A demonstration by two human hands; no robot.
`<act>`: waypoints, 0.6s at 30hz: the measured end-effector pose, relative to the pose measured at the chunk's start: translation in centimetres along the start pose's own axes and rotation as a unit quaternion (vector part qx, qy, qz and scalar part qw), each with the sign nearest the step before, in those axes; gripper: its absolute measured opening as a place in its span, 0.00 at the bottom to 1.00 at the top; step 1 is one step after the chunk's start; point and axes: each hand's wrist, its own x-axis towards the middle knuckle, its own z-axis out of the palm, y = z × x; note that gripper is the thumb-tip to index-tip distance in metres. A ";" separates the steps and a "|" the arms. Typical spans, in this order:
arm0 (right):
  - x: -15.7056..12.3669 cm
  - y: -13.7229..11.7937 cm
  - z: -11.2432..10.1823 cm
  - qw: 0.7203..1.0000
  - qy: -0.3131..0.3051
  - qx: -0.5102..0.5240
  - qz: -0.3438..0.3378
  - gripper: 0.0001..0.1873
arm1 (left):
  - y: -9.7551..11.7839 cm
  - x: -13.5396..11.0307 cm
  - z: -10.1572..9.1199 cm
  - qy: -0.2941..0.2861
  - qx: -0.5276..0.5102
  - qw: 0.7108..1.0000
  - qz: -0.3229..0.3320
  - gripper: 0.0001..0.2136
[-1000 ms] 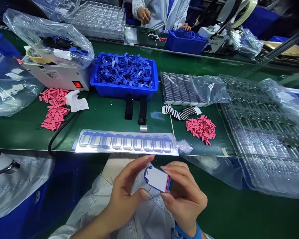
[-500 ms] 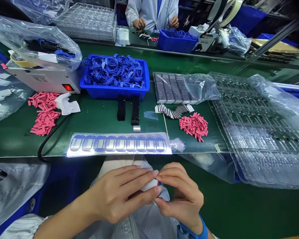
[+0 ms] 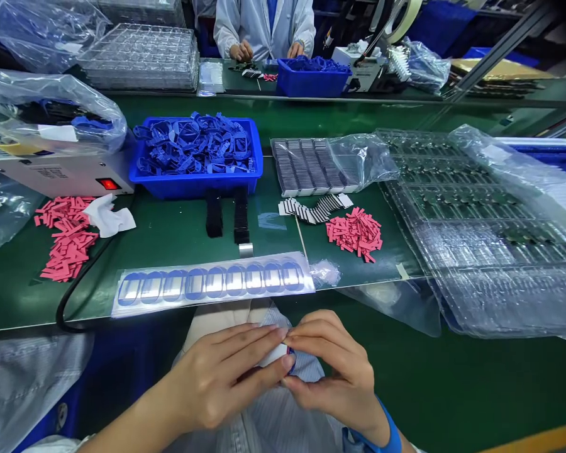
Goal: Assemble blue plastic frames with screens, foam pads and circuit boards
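Above my lap, in front of the bench edge, my left hand (image 3: 233,374) is closed around a small white and blue part (image 3: 274,356) with a thin red line at its right end. Fingers cover most of it, so its full shape is hidden. My right hand (image 3: 332,371), with a blue band at the wrist, pinches the part's right end between thumb and fingertips. Just beyond both hands, a clear strip of oval blue-rimmed film pieces (image 3: 214,282) lies along the bench edge.
A blue bin (image 3: 195,182) of blue plastic frames stands behind black strips (image 3: 241,217). Pink pieces lie in a left pile (image 3: 68,239) and a right pile (image 3: 356,233). Clear trays of circuit boards (image 3: 481,233) overhang the bench at right. A co-worker (image 3: 264,31) sits opposite.
The head view has shifted and tilted slightly, so the bench appears further left. Both hands keep the same hold on the small part.
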 end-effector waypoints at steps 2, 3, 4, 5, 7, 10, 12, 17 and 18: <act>-0.2 0.1 -0.1 1.000 -0.001 -0.013 0.004 0.10 | 0.0 0.2 0.2 -0.003 0.010 1.000 0.001 0.15; -0.3 0.1 -0.2 1.000 -0.006 -0.018 0.010 0.10 | 0.1 0.3 0.2 -0.001 0.019 1.000 0.000 0.15; -0.5 0.2 -0.2 1.000 -0.010 -0.021 0.016 0.09 | 0.0 0.4 0.3 0.004 0.029 1.000 -0.002 0.14; -0.6 0.4 -0.3 0.999 -0.014 -0.024 0.022 0.10 | 0.0 0.5 0.3 0.012 0.038 0.999 -0.007 0.13; -0.8 1.0 -0.5 0.999 -0.018 -0.039 0.028 0.13 | 0.1 0.4 0.5 0.043 0.041 0.998 -0.029 0.12; -0.8 2.3 -0.9 0.994 -0.007 -0.111 0.018 0.19 | 0.3 -0.1 0.6 0.095 -0.039 0.990 -0.096 0.15; -0.5 3.2 -0.8 0.985 -0.006 -0.173 -0.002 0.22 | 0.7 -0.7 0.6 0.126 -0.156 0.962 -0.185 0.18; 0.8 4.7 0.6 0.949 -0.054 -0.301 -0.076 0.25 | 1.4 -2.2 0.4 0.211 -0.441 0.722 -0.490 0.07; 1.0 4.8 0.9 0.938 -0.067 -0.328 -0.087 0.24 | 1.4 -2.4 0.4 0.223 -0.478 0.671 -0.522 0.08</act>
